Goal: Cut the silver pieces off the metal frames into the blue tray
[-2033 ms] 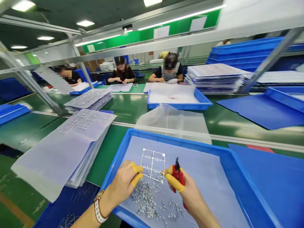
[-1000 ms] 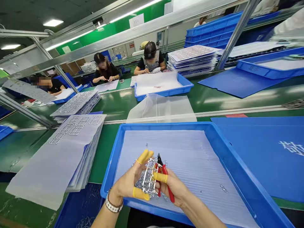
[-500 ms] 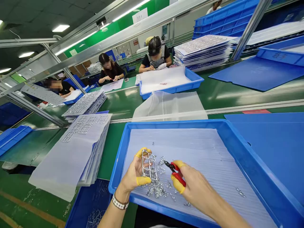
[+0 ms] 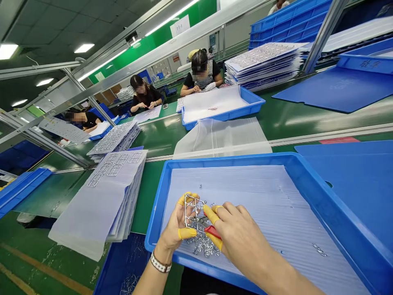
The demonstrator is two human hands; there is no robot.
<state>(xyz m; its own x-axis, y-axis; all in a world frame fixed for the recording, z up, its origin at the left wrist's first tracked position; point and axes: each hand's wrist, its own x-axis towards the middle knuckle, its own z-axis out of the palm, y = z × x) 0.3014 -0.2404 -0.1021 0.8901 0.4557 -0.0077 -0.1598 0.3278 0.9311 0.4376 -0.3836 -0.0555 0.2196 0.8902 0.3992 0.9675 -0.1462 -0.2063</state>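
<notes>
My left hand [image 4: 175,225], with yellow finger covers and a patterned wristband, grips a silvery sprue frame [image 4: 186,211] by its left side, above the tray. My right hand [image 4: 236,229], also in yellow finger covers, is closed around red-handled side cutters [image 4: 213,232]. The cutters' dark jaws reach in among the bars of the frame; whether they are closed on a bar I cannot tell. Below the hands, a heap of small shiny loop-shaped parts [image 4: 204,246] lies on the white sheet [image 4: 245,184] lining the blue tray [image 4: 221,159]. A few more parts lie apart at the right.
Left of the tray stands a stack of white sheets [image 4: 92,209] with several frames [image 4: 115,168] on top. A blue bin [image 4: 119,254] with scraps sits below. A blue board [image 4: 362,176] lies at the right. Several people [image 4: 201,73] work across the green bench.
My right hand has moved left, bringing the cutters from beside the frame to its bars. My left hand still holds the frame. The view has shifted slightly.
</notes>
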